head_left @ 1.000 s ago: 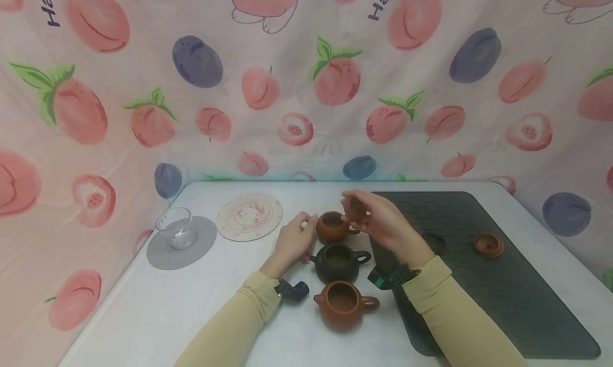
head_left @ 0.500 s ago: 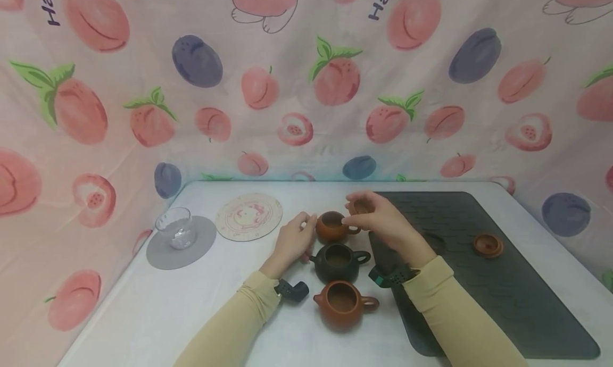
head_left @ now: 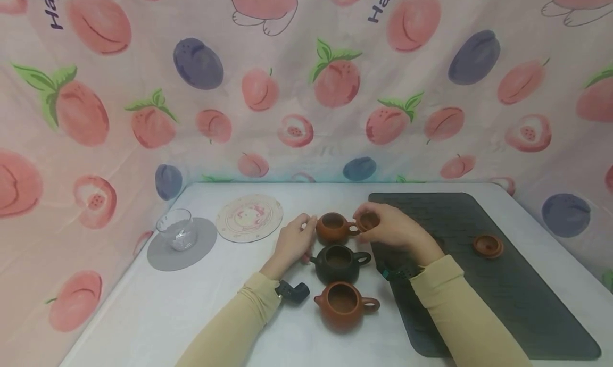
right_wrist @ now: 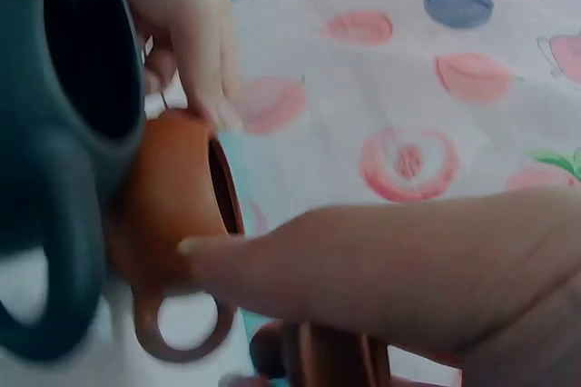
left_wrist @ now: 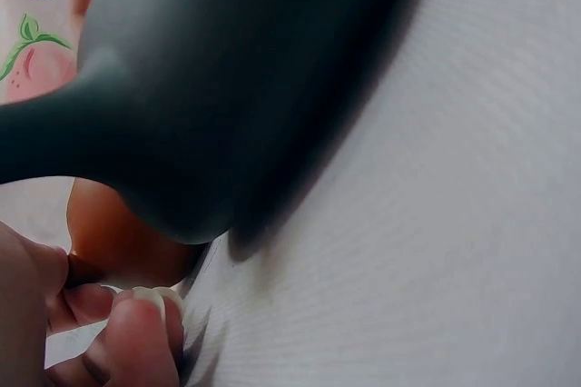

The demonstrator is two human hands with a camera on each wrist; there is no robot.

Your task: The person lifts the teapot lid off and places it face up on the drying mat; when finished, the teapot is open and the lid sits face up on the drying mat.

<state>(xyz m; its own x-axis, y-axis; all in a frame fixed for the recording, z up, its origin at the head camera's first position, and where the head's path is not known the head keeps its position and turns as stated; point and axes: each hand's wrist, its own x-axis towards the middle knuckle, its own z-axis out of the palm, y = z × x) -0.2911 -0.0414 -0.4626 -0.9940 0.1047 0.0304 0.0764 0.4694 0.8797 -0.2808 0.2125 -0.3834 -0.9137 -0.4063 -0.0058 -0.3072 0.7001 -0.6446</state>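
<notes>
Three lidless teapots stand in a row on the white table: a small reddish-brown teapot (head_left: pixel 331 233) at the back, a black teapot (head_left: pixel 337 270) in the middle and an orange-brown teapot (head_left: pixel 340 316) in front. My left hand (head_left: pixel 293 240) pinches the back teapot's spout between thumb and fingers; the black teapot (left_wrist: pixel 245 69) fills much of the left wrist view. My right hand (head_left: pixel 396 227) holds a brown teapot lid (head_left: pixel 367 222), underside up, close by that teapot's handle (right_wrist: pixel 186 346). In the right wrist view, the thumb partly covers the lid (right_wrist: pixel 331 355).
A dark grey mat (head_left: pixel 498 303) covers the table's right side, with an upturned brown lid (head_left: pixel 488 246) on it. To the left are a glass cup (head_left: pixel 179 231) on a grey coaster (head_left: pixel 206 244) and a round patterned mat (head_left: pixel 249 218). A fruit-print cloth (head_left: pixel 306 90) hangs behind.
My right hand has moved the lid from above the back teapot's rim rightward and down, beside its handle. The left hand stays at the spout.
</notes>
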